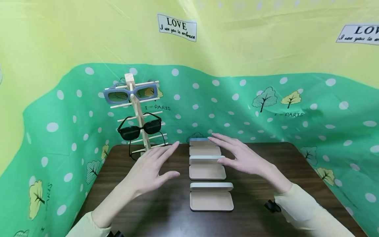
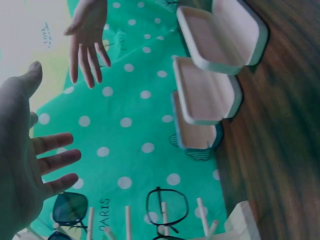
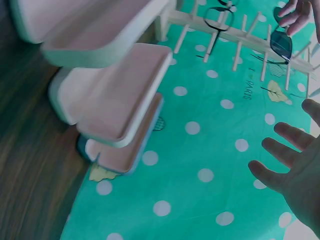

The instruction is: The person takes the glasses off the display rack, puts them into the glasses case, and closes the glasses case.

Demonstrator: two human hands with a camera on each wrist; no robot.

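Observation:
Both bare hands hover over the table with fingers spread and hold nothing. My left hand point(image 1: 152, 171) is just in front of a wooden glasses rack point(image 1: 129, 78). On the rack hang blue-framed sunglasses point(image 1: 145, 93) above black sunglasses point(image 1: 131, 133). Lower down, thin black-rimmed glasses point(image 2: 170, 225) are partly hidden by that hand in the head view. My right hand point(image 1: 241, 156) is beside the column of glasses cases. Three cases lie open with pale insides: a near one point(image 1: 211, 201), a middle one point(image 1: 207, 172) and a far one point(image 1: 205, 151) with a blue edge.
The dark wooden table point(image 1: 266, 204) ends at a green and yellow cloth backdrop point(image 1: 231, 108) with white dots and printed trees. The rack stands at the back left, its pegs sticking out sideways. The cases line up front to back near the middle.

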